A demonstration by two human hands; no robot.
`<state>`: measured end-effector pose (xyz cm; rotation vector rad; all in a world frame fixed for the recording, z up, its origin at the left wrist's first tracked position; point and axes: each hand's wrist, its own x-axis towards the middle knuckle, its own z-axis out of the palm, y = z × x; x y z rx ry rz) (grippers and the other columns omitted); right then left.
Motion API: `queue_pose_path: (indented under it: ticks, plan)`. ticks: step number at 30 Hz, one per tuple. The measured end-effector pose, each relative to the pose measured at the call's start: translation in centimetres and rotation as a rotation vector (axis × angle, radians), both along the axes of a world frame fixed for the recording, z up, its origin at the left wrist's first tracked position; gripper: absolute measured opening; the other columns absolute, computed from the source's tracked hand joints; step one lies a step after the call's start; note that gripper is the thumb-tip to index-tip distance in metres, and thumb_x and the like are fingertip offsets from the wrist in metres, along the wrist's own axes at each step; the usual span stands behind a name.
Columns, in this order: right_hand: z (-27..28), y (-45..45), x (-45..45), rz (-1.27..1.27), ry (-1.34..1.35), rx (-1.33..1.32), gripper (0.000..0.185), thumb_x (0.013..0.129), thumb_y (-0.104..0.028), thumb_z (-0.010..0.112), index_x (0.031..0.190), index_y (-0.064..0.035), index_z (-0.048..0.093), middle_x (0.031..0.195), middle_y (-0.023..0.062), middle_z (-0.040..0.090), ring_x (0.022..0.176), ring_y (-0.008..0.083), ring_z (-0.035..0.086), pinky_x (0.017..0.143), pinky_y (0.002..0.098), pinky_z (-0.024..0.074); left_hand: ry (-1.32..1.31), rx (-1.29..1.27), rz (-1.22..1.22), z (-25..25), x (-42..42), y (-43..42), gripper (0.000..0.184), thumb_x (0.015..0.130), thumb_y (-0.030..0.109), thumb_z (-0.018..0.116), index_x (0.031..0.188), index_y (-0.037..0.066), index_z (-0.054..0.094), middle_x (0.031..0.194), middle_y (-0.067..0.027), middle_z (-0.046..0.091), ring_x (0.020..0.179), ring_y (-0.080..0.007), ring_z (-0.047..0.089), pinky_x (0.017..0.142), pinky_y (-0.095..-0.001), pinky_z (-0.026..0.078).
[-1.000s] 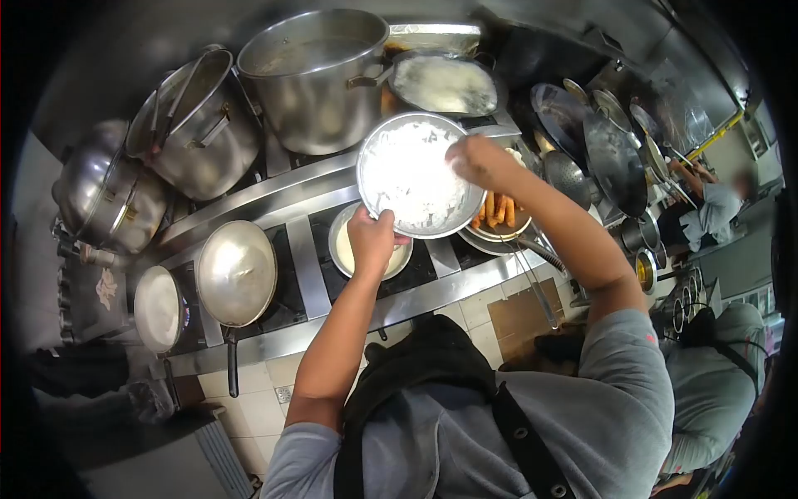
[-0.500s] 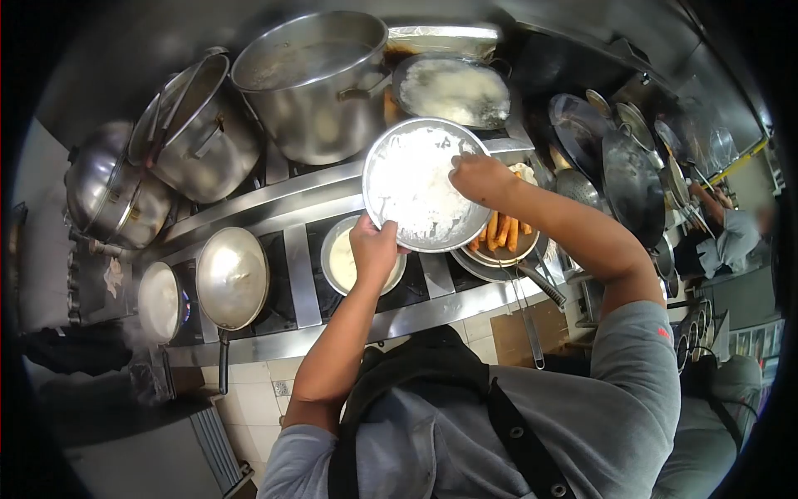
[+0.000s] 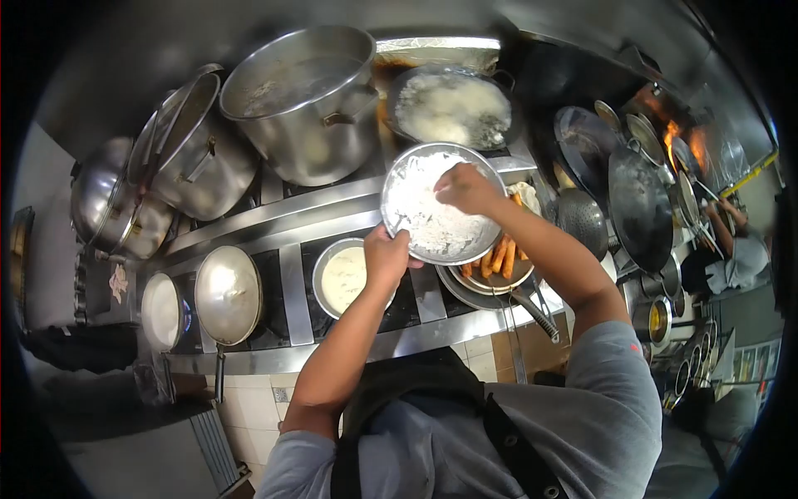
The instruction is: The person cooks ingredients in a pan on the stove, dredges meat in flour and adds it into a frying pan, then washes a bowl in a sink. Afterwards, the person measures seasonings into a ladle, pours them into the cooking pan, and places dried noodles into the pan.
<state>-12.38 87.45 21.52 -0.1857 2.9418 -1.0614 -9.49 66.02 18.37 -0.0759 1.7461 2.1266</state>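
Gripping the metal bowl (image 3: 482, 239) by its rim above the stove (image 3: 297, 293), the left hand (image 3: 388, 256) is steadying it while the right hand (image 3: 468, 190), bunched closed, is apparently working the white powder (image 3: 431, 223) inside, the next move seemingly calling for a level bowl.

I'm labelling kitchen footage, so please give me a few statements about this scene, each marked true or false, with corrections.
1. The left hand grips the metal bowl at its edge. True.
2. The right hand is inside a stockpot. False: it is at the white powder in the bowl.
3. In the picture, brown sticks lie right of the pale mixture. True.
4. Flames show at the picture's far left. False: they are on the right.
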Motion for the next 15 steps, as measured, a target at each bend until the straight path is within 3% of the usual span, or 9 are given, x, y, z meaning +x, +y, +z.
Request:
queue_pose_path:
  ticks: [1, 5, 7, 8, 9, 10, 11, 13, 15]
  plan:
    - [2.6, 0.1, 0.0, -0.192, -0.276, -0.271, 0.024, 0.072, -0.018, 0.07, 0.086, 0.0014, 0.071, 0.068, 0.013, 0.066, 0.06, 0.0192, 0.064, 0.056, 0.0287, 0.0526, -0.007, 0.014, -0.016, -0.3, -0.6, 0.7, 0.025, 0.081, 0.003, 0.052, 0.101, -0.012, 0.054, 0.086, -0.0198, 0.066, 0.062, -0.0223, 0.067, 0.045, -0.0302, 0.057]
    - [4.8, 5.5, -3.5, -0.234, -0.179, -0.574, 0.024, 0.074, -0.013, 0.07, 0.089, 0.0053, 0.069, 0.07, 0.0097, 0.065, 0.056, 0.0182, 0.062, 0.052, 0.0288, 0.0521, -0.06, -0.09, -0.031, 0.0, -1.9, 2.0, 0.028, 0.083, 0.004, 0.049, 0.106, -0.011, 0.054, 0.091, -0.0201, 0.066, 0.064, -0.0254, 0.068, 0.043, -0.0286, 0.057]
    - [5.2, 8.0, -6.3, -0.331, -0.129, -0.543, 0.02, 0.075, -0.011, 0.07, 0.089, 0.0023, 0.069, 0.075, 0.0079, 0.066, 0.062, 0.0147, 0.061, 0.055, 0.0269, 0.0512, -0.067, -0.085, -0.033, -1.1, -1.5, 1.4, 0.03, 0.084, 0.004, 0.05, 0.11, -0.011, 0.052, 0.092, -0.0206, 0.065, 0.064, -0.0259, 0.068, 0.044, -0.0288, 0.058]
    - [4.7, 9.7, -8.0, -0.288, -0.088, -0.461, 0.014, 0.076, -0.011, 0.068, 0.083, 0.0007, 0.068, 0.073, 0.0071, 0.066, 0.061, 0.0143, 0.06, 0.052, 0.0281, 0.0488, -0.121, -0.08, -0.027, -1.4, -1.0, 0.5, 0.03, 0.085, 0.005, 0.05, 0.11, -0.011, 0.052, 0.094, -0.0202, 0.065, 0.066, -0.026, 0.068, 0.045, -0.0292, 0.058]
    - [2.0, 13.9, -12.7, -0.02, -0.047, 0.015, 0.016, 0.073, -0.017, 0.067, 0.081, -0.0029, 0.067, 0.074, 0.0085, 0.065, 0.064, 0.0183, 0.061, 0.056, 0.0326, 0.0485, -0.122, -0.084, -0.009, -1.6, -0.6, -0.7, 0.029, 0.085, 0.005, 0.051, 0.109, -0.011, 0.053, 0.094, -0.0197, 0.064, 0.067, -0.0259, 0.068, 0.045, -0.0299, 0.058]
    - [-0.8, 18.2, -17.2, 0.217, 0.225, 0.844, 0.018, 0.071, -0.022, 0.067, 0.08, -0.0064, 0.066, 0.075, 0.01, 0.065, 0.068, 0.0223, 0.062, 0.06, 0.037, 0.0483, -0.126, -0.05, -0.003, -2.1, 0.0, -2.4, 0.029, 0.084, 0.006, 0.052, 0.108, -0.011, 0.054, 0.095, -0.0203, 0.064, 0.066, -0.026, 0.067, 0.045, -0.0309, 0.058]
    - [-3.5, 22.3, -21.6, 0.361, 0.558, 1.249, 0.02, 0.068, -0.027, 0.066, 0.078, -0.0099, 0.066, 0.076, 0.0114, 0.065, 0.071, 0.0264, 0.063, 0.064, 0.0414, 0.048, -0.105, -0.056, 0.01, -1.5, 1.1, -4.4, 0.031, 0.084, 0.007, 0.053, 0.109, -0.011, 0.054, 0.091, -0.0191, 0.065, 0.062, -0.024, 0.067, 0.044, -0.0305, 0.056]
    - [-0.4, 25.0, -24.3, 0.111, 0.553, 1.097, 0.024, 0.071, -0.023, 0.063, 0.091, -0.0089, 0.064, 0.086, 0.011, 0.066, 0.08, 0.026, 0.064, 0.071, 0.0397, 0.0495, -0.055, -0.058, 0.011, 1.1, 3.7, -9.8, 0.031, 0.083, 0.007, 0.054, 0.108, -0.011, 0.055, 0.086, -0.0167, 0.066, 0.058, -0.0221, 0.066, 0.044, -0.0293, 0.055]
    - [3.2, 27.3, -25.8, -0.122, 0.59, 0.931, 0.032, 0.074, -0.02, 0.06, 0.103, -0.0078, 0.061, 0.096, 0.0106, 0.067, 0.088, 0.0255, 0.065, 0.078, 0.038, 0.0511, -0.042, -0.092, 0.073, 0.4, 6.1, -15.5, 0.034, 0.081, 0.007, 0.052, 0.112, -0.008, 0.054, 0.081, -0.0165, 0.066, 0.051, -0.0208, 0.065, 0.044, -0.0283, 0.053]
